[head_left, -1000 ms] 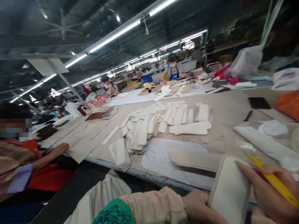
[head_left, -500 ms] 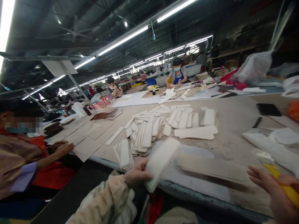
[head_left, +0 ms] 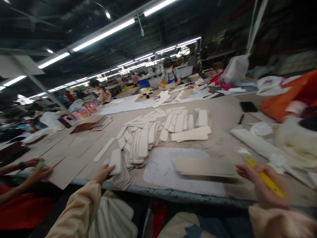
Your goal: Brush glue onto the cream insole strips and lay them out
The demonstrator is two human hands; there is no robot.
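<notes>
Arriving at the fanned stack (head_left: 123,182) on the tabletop (head_left: 220,143), the left hand (head_left: 102,173), fingers pinching the just-carried white panel (head_left: 116,160) atop it, likely adds 1 more, the right hand (head_left: 269,198) clasping a yellow brush (head_left: 270,185).

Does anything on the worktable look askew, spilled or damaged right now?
The flat white rounded-end strips look untidy: right of the left hand, they lie heaped at mixed angles, unlike the evenly stacked long beige pieces. I see no clear spill or damage.
</notes>
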